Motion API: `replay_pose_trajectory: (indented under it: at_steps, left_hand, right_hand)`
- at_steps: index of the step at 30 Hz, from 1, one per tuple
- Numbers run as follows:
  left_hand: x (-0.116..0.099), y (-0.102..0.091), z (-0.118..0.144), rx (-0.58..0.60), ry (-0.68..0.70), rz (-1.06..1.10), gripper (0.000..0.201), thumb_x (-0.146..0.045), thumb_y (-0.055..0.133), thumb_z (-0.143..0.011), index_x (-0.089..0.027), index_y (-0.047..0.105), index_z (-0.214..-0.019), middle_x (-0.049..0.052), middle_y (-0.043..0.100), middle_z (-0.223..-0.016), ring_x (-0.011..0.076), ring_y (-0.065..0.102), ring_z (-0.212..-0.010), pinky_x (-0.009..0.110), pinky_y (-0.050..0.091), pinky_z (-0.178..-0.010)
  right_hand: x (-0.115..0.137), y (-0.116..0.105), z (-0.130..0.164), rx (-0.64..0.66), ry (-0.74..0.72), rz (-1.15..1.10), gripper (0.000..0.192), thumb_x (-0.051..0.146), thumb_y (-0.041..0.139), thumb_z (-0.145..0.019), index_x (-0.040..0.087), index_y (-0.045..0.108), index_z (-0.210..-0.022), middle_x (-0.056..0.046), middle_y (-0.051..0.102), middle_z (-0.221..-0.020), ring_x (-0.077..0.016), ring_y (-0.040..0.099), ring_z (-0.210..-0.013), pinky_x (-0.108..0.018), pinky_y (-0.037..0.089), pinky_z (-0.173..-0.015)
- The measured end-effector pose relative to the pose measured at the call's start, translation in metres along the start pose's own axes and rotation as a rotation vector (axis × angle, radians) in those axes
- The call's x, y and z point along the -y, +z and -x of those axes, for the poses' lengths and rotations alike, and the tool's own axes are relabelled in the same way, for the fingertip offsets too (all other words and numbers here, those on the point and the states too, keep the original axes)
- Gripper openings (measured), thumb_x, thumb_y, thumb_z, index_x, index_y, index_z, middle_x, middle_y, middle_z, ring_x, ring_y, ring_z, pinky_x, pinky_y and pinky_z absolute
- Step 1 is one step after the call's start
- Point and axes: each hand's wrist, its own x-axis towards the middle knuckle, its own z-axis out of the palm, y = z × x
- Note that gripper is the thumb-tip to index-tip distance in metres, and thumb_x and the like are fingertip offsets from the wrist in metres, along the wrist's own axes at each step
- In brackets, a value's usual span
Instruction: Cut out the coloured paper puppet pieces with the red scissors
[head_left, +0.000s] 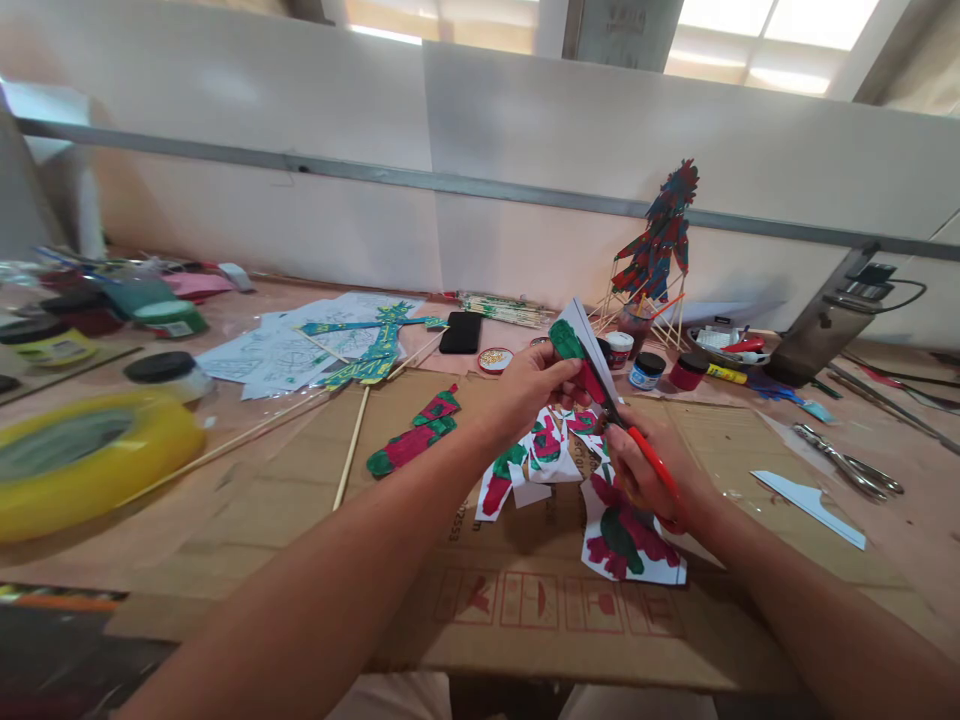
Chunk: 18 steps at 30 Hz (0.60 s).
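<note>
My left hand [534,390] pinches a white paper piece [574,340] painted green and red and holds it up above the cardboard sheet [420,520]. My right hand [654,478] grips red-handled scissors [651,460], whose blades meet the lower edge of that paper. Under both hands lie painted paper scraps [534,455] in red and green, and a larger painted sheet [626,540] sits below my right wrist. A cut-out red and green figure part [414,435] lies to the left on the cardboard.
A blue-green stick puppet [375,352] rests on printed sheets at left. A yellow tape roll [82,460] sits far left. Small paint jars [646,368], a black phone [460,332], a standing painted puppet [660,240], a water bottle [832,322] and metal pliers [847,462] are behind and right.
</note>
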Motion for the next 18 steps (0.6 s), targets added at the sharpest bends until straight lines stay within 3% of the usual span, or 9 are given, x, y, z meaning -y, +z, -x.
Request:
replay_pose_trajectory:
  at_steps: [8,18]
  left_hand:
    - [0.0009,-0.0002,-0.0007,0.013,0.003,0.003,0.018,-0.025,0.076,-0.082,-0.019,0.059,-0.079,0.0,0.068,-0.062,0.013,0.067,-0.054,0.023,0.042,-0.053]
    - [-0.0021,-0.0037,-0.002,-0.008,0.013,0.004,0.023,-0.034,0.078,-0.081,-0.018,0.062,-0.082,0.003,0.07,-0.065,0.0132,0.066,-0.056,0.024,0.045,-0.054]
  right_hand:
    - [0.0042,-0.0023,-0.0026,-0.044,-0.046,0.106,0.037,0.056,0.043,-0.097,0.026,0.057,-0.081,-0.004,0.061,-0.071,-0.0215,0.056,-0.063,-0.034,0.046,-0.063]
    - [0.002,-0.0029,-0.0019,-0.016,-0.057,0.151,0.037,0.053,0.043,-0.099,0.024,0.062,-0.088,-0.003,0.063,-0.072,-0.0209,0.057,-0.064,-0.033,0.047,-0.065]
